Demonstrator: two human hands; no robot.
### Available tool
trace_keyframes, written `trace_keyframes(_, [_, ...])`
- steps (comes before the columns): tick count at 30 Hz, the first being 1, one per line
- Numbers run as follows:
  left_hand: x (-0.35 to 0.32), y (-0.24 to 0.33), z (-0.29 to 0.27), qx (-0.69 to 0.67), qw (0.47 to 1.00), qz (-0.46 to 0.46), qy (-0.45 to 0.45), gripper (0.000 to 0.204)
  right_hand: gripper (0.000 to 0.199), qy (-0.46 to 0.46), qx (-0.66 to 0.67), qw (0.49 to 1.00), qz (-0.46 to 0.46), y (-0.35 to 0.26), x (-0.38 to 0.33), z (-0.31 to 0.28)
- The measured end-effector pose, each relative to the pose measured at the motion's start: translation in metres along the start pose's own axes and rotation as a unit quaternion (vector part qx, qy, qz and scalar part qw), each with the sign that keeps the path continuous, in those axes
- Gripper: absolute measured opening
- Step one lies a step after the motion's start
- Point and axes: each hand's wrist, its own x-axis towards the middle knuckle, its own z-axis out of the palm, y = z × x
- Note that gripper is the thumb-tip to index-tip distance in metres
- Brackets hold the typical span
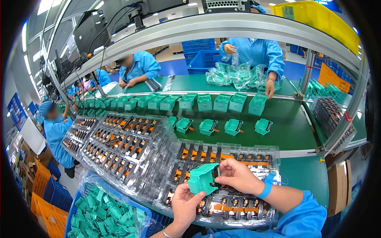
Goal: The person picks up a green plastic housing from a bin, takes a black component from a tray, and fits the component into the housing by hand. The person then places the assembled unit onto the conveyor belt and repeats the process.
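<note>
Between my two hands is a green plastic housing (201, 179), tilted and held over a tray. My left hand (185, 204) grips its lower left side with thumb and fingers. My right hand (239, 177), with a blue band at the wrist, pinches a small black part (216, 173) at the housing's right edge. Whether that part is seated in the housing, I cannot tell. Below lies a clear plastic tray (276, 155) with rows of black parts and orange strips.
Left of the tray rise stacked clear trays (160, 158). A blue crate (148, 216) of green housings stands lower left. Ahead, a green conveyor (291, 133) carries rows of housings, under a metal frame (190, 29). A co-worker (254, 55) opposite touches one housing; others sit farther left.
</note>
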Motion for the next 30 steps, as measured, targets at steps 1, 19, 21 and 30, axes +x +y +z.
trace_keyframes(1, [0.002,-0.001,0.000,0.003,1.000,0.001,0.000,0.033,0.021,0.002,0.001,1.000,0.001,-0.001,0.002,-0.001])
trace_keyframes(19, [0.003,0.000,0.014,-0.075,0.995,0.025,-0.056,0.045,0.021,0.110,-0.373,0.845,-0.367,-0.029,-0.014,-0.009])
trace_keyframes(21, [0.006,-0.004,0.003,-0.071,0.995,0.014,-0.061,0.045,0.021,0.096,-0.485,0.701,-0.515,-0.044,-0.016,-0.031])
trace_keyframes(30, [-0.002,-0.006,-0.004,-0.019,0.998,0.041,-0.038,0.030,0.015,0.080,-0.619,0.575,-0.529,-0.057,-0.028,-0.110])
